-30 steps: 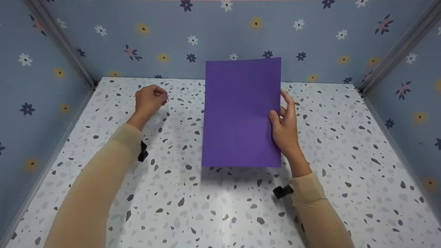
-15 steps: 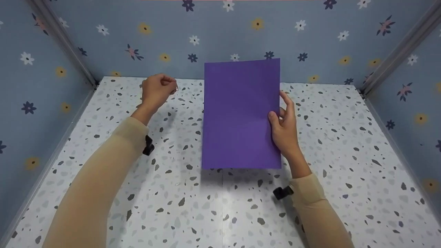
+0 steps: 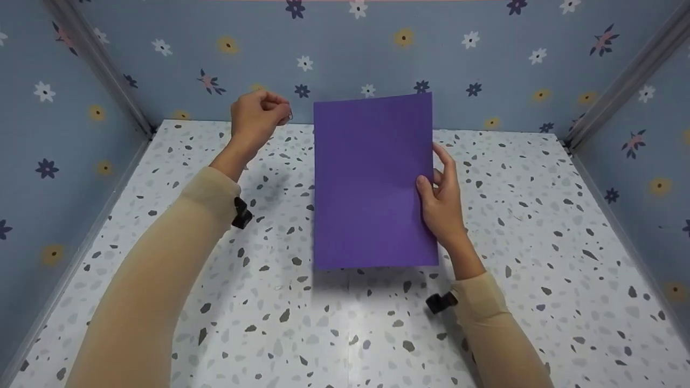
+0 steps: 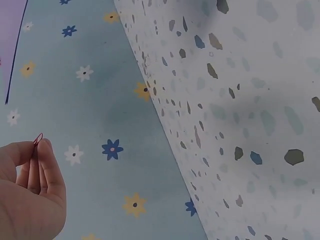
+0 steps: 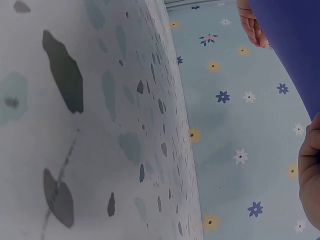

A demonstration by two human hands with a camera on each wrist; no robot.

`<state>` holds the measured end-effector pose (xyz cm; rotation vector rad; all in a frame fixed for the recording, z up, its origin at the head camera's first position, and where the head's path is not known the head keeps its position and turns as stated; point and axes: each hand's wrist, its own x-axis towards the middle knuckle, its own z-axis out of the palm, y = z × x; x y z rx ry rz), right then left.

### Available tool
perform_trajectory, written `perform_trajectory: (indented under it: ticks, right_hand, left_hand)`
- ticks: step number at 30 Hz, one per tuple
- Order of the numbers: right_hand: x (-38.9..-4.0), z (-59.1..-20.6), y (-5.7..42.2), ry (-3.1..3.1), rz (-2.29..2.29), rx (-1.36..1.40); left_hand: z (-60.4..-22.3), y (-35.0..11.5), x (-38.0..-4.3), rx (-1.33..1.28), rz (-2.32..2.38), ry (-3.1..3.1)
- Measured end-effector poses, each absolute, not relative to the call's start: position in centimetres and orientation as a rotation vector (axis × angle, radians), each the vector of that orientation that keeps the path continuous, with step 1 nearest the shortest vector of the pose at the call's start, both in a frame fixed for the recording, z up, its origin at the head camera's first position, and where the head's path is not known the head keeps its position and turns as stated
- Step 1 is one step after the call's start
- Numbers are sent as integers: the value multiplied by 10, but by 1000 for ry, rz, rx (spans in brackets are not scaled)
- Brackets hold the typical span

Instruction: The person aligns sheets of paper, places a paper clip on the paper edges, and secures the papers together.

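In the head view my right hand (image 3: 443,207) holds a purple sheet of paper (image 3: 372,183) upright by its right edge, thumb on the front and fingers behind. The sheet is raised off the table. To its left, my left hand (image 3: 257,121) pinches a small reddish wire loop, looking like a paper clip (image 3: 291,115), between thumb and fingertips. That paper clip (image 4: 38,137) sticks out of the fingertips in the left wrist view, apart from the sheet's edge (image 4: 11,55). Most of the right hand (image 5: 311,172) is cut off in the right wrist view.
The white speckled table (image 3: 345,334) spreads beneath both hands. A blue flowered back wall (image 3: 345,48) rises behind, and side walls (image 3: 48,199) close in on the left and right.
My left hand has risen and moved right towards the sheet with the paper clip. The sheet and right hand have shifted slightly left, the sheet tilting a little.
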<state>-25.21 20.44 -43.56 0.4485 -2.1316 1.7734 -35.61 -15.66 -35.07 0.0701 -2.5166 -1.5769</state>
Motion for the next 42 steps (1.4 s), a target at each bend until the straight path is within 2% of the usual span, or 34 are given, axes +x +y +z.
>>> perform_trajectory:
  ticks: [18, 42]
  right_hand:
    - [-249, -435, 199, -2153, 1784, 484]
    - [-248, -434, 200, -2167, 1772, 470]
  left_hand:
    - [-328, -137, -358, -68, -1631, -2451]
    - [-324, -117, -356, -166, -1619, -2450]
